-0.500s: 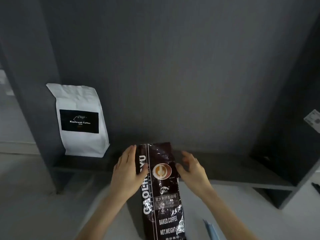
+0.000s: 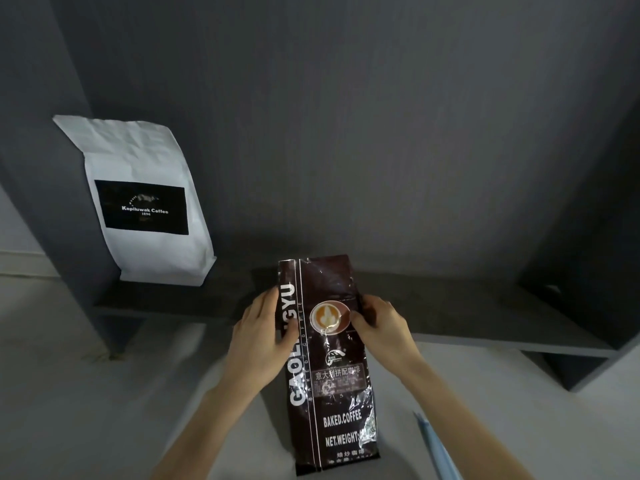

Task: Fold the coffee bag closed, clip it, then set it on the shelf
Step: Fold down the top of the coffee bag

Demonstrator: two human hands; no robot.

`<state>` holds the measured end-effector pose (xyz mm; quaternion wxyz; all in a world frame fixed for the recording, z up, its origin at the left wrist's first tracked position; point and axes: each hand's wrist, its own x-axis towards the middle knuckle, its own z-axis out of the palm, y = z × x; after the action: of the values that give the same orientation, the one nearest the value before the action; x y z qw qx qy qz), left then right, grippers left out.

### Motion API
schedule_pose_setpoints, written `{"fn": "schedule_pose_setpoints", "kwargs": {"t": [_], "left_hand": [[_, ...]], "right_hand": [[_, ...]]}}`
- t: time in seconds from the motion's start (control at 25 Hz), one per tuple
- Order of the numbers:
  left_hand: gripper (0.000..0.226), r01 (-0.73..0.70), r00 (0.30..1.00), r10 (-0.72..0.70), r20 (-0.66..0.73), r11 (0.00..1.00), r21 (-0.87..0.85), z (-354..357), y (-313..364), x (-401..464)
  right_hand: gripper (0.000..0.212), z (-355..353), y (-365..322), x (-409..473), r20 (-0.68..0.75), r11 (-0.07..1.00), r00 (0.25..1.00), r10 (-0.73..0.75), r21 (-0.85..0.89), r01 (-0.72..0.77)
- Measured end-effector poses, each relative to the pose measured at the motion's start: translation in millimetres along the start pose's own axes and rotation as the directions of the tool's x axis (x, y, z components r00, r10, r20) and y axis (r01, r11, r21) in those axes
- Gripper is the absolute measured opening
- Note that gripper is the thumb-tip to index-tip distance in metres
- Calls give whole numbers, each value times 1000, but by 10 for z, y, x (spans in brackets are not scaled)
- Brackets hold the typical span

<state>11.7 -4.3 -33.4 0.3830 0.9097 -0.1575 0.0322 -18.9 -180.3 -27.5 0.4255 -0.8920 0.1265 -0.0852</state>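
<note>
A tall dark brown coffee bag (image 2: 329,386) with white lettering and a latte picture stands upright on the pale surface in front of me, its top flat and unfolded. My left hand (image 2: 265,332) grips its left edge in the upper half, thumb across the front. My right hand (image 2: 379,323) pinches the right edge at the same height, thumb near the cup picture. A long pale blue clip (image 2: 434,448) lies on the surface to the lower right, apart from both hands. The dark grey shelf (image 2: 450,313) runs behind the bag.
A white coffee bag (image 2: 142,202) with a black label stands on the shelf at the far left against the grey side panel (image 2: 41,133). The shelf's dark right wall (image 2: 595,278) closes off the right side.
Both hands have closed in on the bag's edges; before, their fingers were spread beside it. The bag's top stands a little higher in view.
</note>
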Motion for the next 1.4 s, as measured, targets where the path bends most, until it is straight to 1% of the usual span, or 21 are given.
{"fn": "schedule_pose_setpoints", "kwargs": {"t": [0.16,0.24,0.32,0.4,0.48,0.6,0.64,0.72,0.96,1.08,1.28,1.4], "left_hand": [[58,-46,999,46,14,998,-51,5,48,-38],[59,-54,998,57,31,995,-87,-16,77,-93],[59,-65,996,73,46,984,-165,-25,106,-197],[57,-62,995,81,64,964,-257,-24,170,-367],[51,-47,995,74,70,943,-329,-15,265,-536],[52,-108,994,106,-28,898,-426,-8,305,-686],[52,-125,992,117,-47,885,-448,-15,304,-718],[52,-136,990,134,-40,865,-483,-34,313,-762],[46,-97,991,134,13,773,-626,-73,307,-847],[41,-104,993,120,-17,768,-632,-52,299,-840],[25,-123,992,86,-89,768,-629,-41,339,-835],[31,-148,988,86,-128,763,-629,-42,339,-841]], "right_hand": [[21,21,17,-45,-22,1000,1000,-12,-3,12],[24,-4,-4,-130,-71,999,997,-4,51,8],[23,-25,-6,-282,-138,977,990,41,213,-11],[20,-35,10,-498,-206,923,972,110,385,-22],[19,-28,35,-696,-269,882,950,157,471,-12],[22,-35,66,-906,-339,820,922,188,571,43],[23,-49,65,-953,-349,810,917,192,584,52],[25,-75,67,-1010,-357,804,913,195,592,60],[23,-98,29,-1083,-371,811,913,172,579,83],[23,-102,33,-1106,-366,803,917,161,589,94],[27,-129,60,-1162,-383,822,916,121,556,124],[27,-149,75,-1183,-375,828,922,95,544,136]]}}
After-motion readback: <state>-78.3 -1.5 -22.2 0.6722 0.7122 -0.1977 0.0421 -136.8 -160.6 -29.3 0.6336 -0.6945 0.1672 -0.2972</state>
